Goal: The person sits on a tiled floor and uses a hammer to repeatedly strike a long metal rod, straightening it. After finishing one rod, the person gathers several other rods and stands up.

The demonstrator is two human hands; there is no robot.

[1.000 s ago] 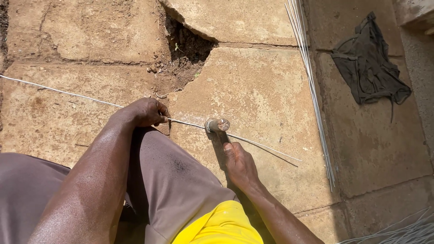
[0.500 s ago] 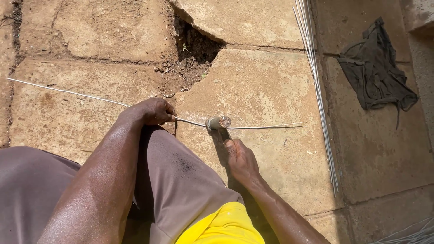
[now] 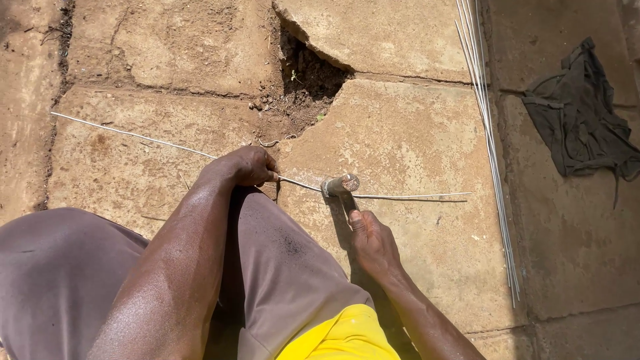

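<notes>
On cracked paving slab (image 3: pixel 413 133), I watched left hand (image 3: pixel 248 167) pin thin wire (image 3: pixel 147 138) flat, fingers closed on it, w/ right hand (image 3: pixel 373 243) gripping hammer (image 3: pixel 341 187), head resting on wire, prob. to straighten it.

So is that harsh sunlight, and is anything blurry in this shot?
Head view: strong sun, with a hard shadow under the thin wire and beside the hammer held in the right hand. The left hand pinning the wire is sharp; no glare or noticeable blur.
</notes>
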